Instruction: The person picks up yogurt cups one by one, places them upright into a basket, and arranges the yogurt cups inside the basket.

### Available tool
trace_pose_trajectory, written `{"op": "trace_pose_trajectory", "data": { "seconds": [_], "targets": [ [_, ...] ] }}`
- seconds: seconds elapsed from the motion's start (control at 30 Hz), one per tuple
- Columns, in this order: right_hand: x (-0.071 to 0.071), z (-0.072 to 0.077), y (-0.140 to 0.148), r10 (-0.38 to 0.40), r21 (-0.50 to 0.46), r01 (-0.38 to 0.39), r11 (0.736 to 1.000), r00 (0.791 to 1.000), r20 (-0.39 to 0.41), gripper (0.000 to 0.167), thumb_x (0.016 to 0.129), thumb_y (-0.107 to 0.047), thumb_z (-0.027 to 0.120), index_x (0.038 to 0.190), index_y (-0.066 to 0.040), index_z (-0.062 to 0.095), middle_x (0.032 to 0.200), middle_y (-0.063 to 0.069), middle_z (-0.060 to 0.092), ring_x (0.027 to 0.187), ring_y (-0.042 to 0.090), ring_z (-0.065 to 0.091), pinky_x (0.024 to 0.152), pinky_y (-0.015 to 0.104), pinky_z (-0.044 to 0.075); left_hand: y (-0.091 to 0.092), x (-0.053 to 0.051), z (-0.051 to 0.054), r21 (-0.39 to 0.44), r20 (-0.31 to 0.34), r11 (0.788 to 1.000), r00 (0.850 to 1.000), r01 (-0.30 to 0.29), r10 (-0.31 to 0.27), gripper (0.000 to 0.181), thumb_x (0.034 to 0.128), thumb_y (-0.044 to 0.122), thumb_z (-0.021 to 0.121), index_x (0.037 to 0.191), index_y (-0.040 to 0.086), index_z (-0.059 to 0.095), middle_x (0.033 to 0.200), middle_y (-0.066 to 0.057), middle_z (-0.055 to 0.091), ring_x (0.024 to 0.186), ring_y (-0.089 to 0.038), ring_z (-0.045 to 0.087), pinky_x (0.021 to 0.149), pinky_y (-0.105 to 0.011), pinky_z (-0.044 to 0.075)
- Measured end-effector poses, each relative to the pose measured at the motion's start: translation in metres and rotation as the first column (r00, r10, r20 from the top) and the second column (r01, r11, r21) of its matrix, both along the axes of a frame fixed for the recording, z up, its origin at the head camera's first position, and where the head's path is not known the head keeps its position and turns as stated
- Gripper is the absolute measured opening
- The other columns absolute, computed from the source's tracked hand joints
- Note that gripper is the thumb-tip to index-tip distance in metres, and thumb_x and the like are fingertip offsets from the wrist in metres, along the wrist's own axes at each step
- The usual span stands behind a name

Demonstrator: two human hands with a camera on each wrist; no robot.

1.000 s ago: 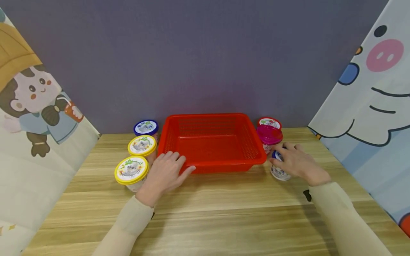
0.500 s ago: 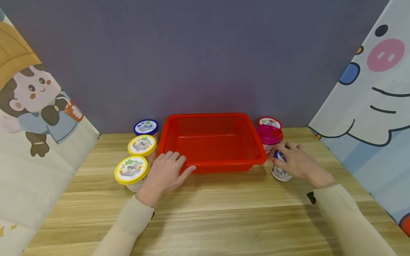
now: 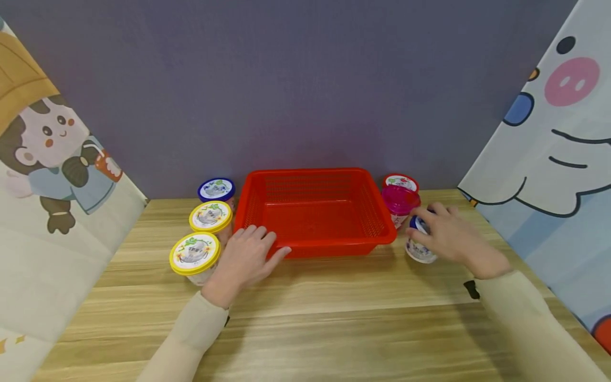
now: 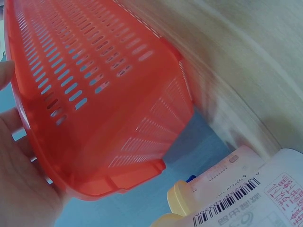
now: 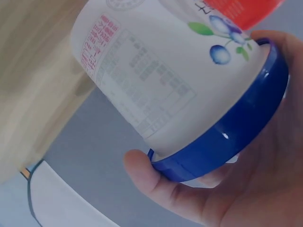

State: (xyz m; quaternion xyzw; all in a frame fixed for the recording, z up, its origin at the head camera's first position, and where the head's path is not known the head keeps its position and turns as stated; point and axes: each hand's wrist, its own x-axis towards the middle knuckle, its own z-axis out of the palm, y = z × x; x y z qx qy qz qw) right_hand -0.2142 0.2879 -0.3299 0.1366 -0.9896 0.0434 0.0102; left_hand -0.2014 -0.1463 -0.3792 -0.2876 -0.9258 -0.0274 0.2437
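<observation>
My right hand point(image 3: 451, 236) grips a white paper tub point(image 5: 175, 71) by its blue lid point(image 5: 232, 123). Blueberries are printed on the tub's side, and it stands slightly tilted at the right of the red basket point(image 3: 305, 250). In the right wrist view the thumb and fingers wrap the lid's edge. Whether the tub's base touches the table cannot be told. My left hand point(image 3: 245, 260) holds the basket's front left corner. Its fingers go over the rim point(image 4: 35, 156), and the thumb lies along the front. Nothing lies in the basket.
Left of the basket stand two yellow-lidded tubs point(image 3: 194, 253) and a blue-lidded tub point(image 3: 216, 189) in a row. At its right are a magenta-lidded tub point(image 3: 401, 200) and a red-lidded tub point(image 3: 400, 182). A grey wall point(image 3: 305, 95) rises behind the wooden table point(image 3: 310, 329).
My right hand and the blue-lidded tub have shifted slightly right and away from me, and the tub has tilted a little. My left hand and the basket stay put.
</observation>
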Motion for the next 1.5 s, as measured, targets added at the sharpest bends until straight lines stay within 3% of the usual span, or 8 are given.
{"op": "trace_pose_trajectory", "data": {
  "seconds": [0.17,0.37,0.6,1.0,1.5],
  "targets": [
    [0.002,0.01,-0.002,0.016,0.013,-0.015,1.0,0.999,-0.035,0.06,0.102,-0.053,0.05,0.14,-0.007,0.052,0.136,0.033,0.046,0.116,0.063,0.042,0.086,0.074,0.045,0.0,0.0,0.0,-0.002,0.003,1.0,1.0,-0.002,0.002,0.046,0.0993,0.053,0.055,0.096,0.011,0.072,0.087,-0.006,0.065,0.08,-0.026,0.061,0.071,-0.038,0.051],
    [0.003,0.022,-0.005,0.01,0.077,-0.004,0.997,0.998,-0.067,0.062,0.101,-0.057,0.047,0.143,-0.011,0.052,0.137,0.029,0.047,0.117,0.06,0.045,0.085,0.074,0.045,-0.001,0.0,-0.001,0.004,-0.03,1.0,0.999,0.01,-0.01,0.043,0.0981,0.051,0.059,0.091,0.011,0.07,0.083,-0.006,0.063,0.077,-0.026,0.06,0.068,-0.038,0.049],
    [0.003,0.033,-0.009,0.028,0.038,-0.025,0.999,0.996,-0.085,0.057,0.102,-0.053,0.049,0.142,-0.013,0.052,0.141,0.028,0.044,0.122,0.059,0.04,0.084,0.075,0.046,-0.001,0.0,-0.001,0.009,-0.031,1.0,0.999,0.016,-0.015,0.042,0.0974,0.051,0.061,0.09,0.011,0.07,0.082,-0.006,0.063,0.076,-0.026,0.06,0.068,-0.037,0.05],
    [0.0,0.053,-0.016,0.014,0.08,-0.007,0.997,0.997,-0.076,0.063,0.1,-0.057,0.051,0.143,-0.011,0.051,0.133,0.028,0.047,0.114,0.055,0.045,0.071,0.07,0.052,-0.001,0.0,-0.001,0.006,-0.039,1.0,0.999,0.013,-0.013,0.042,0.0974,0.051,0.061,0.089,0.011,0.069,0.08,-0.005,0.062,0.074,-0.026,0.059,0.067,-0.037,0.049],
    [-0.005,0.076,-0.027,0.032,0.091,-0.023,0.996,0.995,-0.094,0.063,0.1,-0.056,0.05,0.146,-0.013,0.05,0.135,0.028,0.048,0.115,0.054,0.045,0.075,0.07,0.051,0.0,-0.001,-0.002,0.008,-0.042,1.0,0.999,0.02,-0.019,0.042,0.0978,0.051,0.059,0.088,0.011,0.068,0.079,-0.005,0.061,0.073,-0.025,0.058,0.066,-0.037,0.048]
  ]
}}
